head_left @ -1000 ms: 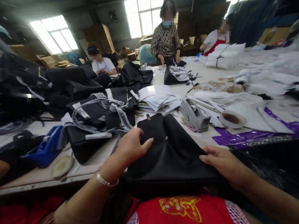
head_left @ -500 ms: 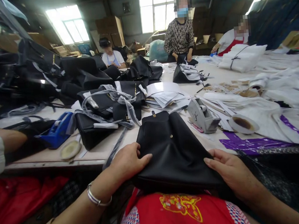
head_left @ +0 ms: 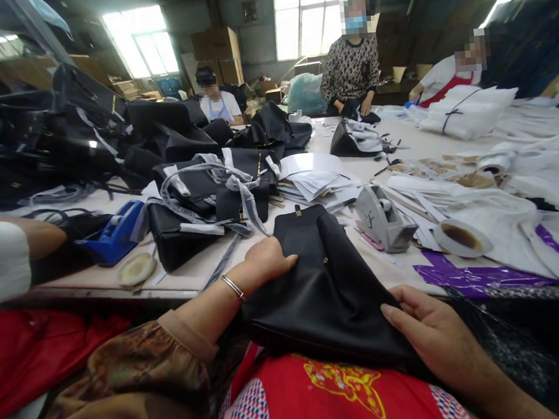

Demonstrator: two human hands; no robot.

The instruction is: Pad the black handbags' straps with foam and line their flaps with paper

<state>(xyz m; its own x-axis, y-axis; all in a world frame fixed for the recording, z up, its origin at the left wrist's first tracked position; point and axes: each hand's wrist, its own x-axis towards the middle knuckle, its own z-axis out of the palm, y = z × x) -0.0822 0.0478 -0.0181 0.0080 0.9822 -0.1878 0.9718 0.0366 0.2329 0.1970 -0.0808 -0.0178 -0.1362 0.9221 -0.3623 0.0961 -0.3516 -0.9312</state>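
Head: black bag (head_left: 322,296) between hands (head_left: 267,260) (head_left: 431,323)

I note the black bag (head_left: 310,297) in hand: smooth surface, soft folds, gold-coloured fitting (head_left: 298,211) at the far end, small metal stud (head_left: 326,260) mid-body. It lies slanted across the near edge of the table (head_left: 185,276).

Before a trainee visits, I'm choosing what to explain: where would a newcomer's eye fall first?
Probably on the smooth black leather-like bag at front centre, with the left hand and right hand on its sides. Next might come the yellow print on the red garment below it, the blue tape dispenser at left and the shiny purple plastic at right.
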